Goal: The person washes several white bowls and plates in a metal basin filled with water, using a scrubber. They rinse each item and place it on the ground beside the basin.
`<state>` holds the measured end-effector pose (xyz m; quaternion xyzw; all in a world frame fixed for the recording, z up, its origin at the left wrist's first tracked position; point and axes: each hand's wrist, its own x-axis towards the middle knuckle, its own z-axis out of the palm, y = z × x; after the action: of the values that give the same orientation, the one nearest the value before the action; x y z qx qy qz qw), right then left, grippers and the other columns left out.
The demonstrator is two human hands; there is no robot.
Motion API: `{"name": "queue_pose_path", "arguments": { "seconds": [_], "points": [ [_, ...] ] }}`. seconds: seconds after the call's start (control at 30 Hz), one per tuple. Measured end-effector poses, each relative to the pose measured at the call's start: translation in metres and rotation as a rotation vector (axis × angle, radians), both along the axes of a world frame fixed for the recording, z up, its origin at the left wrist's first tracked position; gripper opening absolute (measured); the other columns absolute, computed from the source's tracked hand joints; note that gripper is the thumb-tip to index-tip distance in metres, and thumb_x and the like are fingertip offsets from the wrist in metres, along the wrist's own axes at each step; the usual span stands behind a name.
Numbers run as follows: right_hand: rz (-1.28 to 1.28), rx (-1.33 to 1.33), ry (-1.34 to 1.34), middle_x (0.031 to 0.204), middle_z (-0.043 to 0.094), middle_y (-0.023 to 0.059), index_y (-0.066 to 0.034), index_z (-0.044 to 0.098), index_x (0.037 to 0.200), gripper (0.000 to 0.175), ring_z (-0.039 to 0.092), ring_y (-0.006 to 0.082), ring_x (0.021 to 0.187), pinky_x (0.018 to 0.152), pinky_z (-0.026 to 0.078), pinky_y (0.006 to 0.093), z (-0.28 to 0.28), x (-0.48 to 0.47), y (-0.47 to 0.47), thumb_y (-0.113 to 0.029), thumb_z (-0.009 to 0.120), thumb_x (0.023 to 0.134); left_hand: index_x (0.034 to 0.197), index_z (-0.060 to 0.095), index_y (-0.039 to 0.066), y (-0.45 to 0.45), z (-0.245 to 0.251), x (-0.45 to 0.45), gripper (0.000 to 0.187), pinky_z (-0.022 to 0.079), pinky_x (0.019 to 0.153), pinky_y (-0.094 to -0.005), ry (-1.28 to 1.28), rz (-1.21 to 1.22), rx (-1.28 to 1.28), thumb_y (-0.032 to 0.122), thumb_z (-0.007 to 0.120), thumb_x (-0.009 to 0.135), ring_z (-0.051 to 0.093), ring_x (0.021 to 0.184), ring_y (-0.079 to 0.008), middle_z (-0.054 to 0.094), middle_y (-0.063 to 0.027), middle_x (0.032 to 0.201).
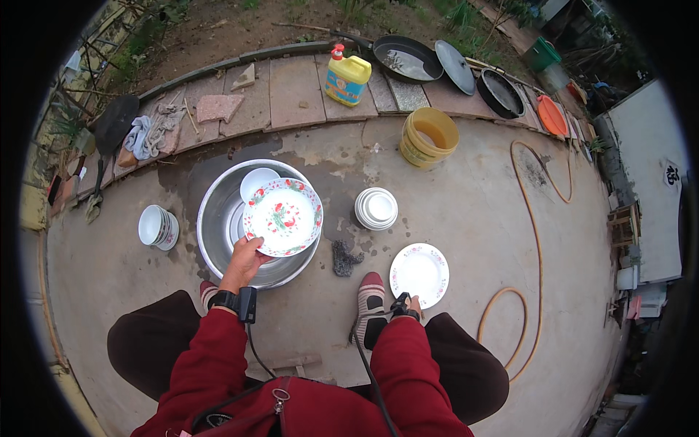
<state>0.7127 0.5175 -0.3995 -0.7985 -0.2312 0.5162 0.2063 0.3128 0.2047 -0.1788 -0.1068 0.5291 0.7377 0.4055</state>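
Observation:
My left hand (244,264) grips the lower rim of a white plate (283,217) with red and green decoration, tilted over a large stainless-steel basin (210,240). Beyond that plate, a small white bowl (255,182) shows inside the basin, partly covered. On the right, my right hand (415,303) has hold of the near edge of a white plate (419,273) with small flowers round its rim. Most of that hand is hidden by the wrist device, and I cannot tell whether its plate touches the ground. A dark scouring pad (345,258) lies between basin and plate.
Nested white bowls (377,208) stand right of the basin, more stacked bowls (158,227) left of it. Farther off are a yellow bucket (429,137) with brownish liquid, a yellow detergent jug (347,80) and a black pan (408,59). A hose (532,218) curls at right.

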Motion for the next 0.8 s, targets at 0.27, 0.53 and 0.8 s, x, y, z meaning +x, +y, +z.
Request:
{"name": "queue_pose_path", "arguments": {
  "seconds": [0.27, 0.53, 0.8],
  "points": [
    [-0.186, 0.188, 0.027, 0.108, 0.07, 0.0186, 0.0142, 0.063, 0.113, 0.066, 0.069, 0.0275, 0.09, 0.079, 0.055, 0.0383, 0.067, -0.032, -0.01, -0.045, 0.071, 0.085, 0.13, 0.049, 0.0, -0.007, -0.023, -0.005, 0.041, 0.054, 0.091, -0.0465, -0.01, 0.033, -0.041, 0.01, 0.055, 0.09, 0.066, 0.105, -0.0288, 0.064, -0.0153, 0.121],
    [-0.296, 0.262, 0.196, 0.099, 0.07, 0.0174, 0.0101, 0.065, 0.109, 0.051, 0.07, 0.0276, 0.078, 0.064, 0.056, 0.0389, 0.104, -0.052, 0.015, -0.034, 0.069, 0.083, 0.13, 0.048, -0.002, -0.006, -0.019, -0.007, 0.042, 0.055, 0.09, -0.0457, -0.013, 0.022, -0.015, 0.008, 0.054, 0.09, 0.066, 0.106, -0.0295, 0.064, -0.0162, 0.121],
    [-0.459, 0.587, 0.217, 0.106, 0.067, 0.0186, 0.0065, 0.057, 0.12, 0.046, 0.07, 0.0287, 0.08, 0.058, 0.055, 0.0394, 0.182, -0.089, 0.058, -0.024, 0.07, 0.089, 0.129, 0.047, -0.007, 0.02, 0.007, 0.011, 0.042, 0.056, 0.094, -0.0473, 0.006, -0.132, -0.004, 0.004, 0.054, 0.089, 0.066, 0.107, -0.0314, 0.062, -0.0196, 0.121]
  ]
}}
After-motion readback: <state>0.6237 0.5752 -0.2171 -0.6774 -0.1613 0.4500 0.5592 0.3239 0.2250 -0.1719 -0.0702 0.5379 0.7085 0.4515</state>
